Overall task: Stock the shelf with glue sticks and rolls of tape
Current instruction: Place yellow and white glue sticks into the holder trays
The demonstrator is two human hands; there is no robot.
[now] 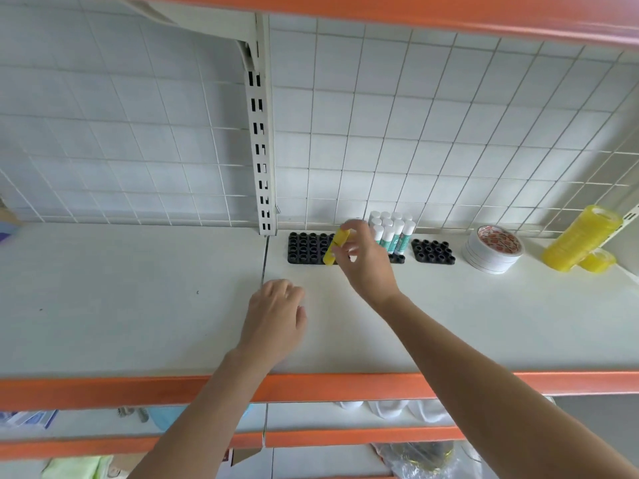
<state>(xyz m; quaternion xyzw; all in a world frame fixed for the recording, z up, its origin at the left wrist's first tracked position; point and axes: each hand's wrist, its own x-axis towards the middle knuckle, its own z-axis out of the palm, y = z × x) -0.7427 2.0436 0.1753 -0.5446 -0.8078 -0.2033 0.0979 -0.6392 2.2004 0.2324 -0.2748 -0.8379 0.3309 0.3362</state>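
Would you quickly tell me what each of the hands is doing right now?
Left hand: open, holding nothing, over the shelf.
Right hand: pinching a yellow glue stick.

Bright, even, diffuse daylight fills the scene; shadows under both forearms on the white metal shelf (138, 299) are faint. Wide-angle distortion bows the orange shelf edges (345, 387). Fingers around the yellow glue stick (334, 246) are motion-blurred.

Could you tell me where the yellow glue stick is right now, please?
In the head view, the yellow glue stick is pinched in the right hand, tilted over the right edge of the large black tray, left of the white-capped glue sticks.
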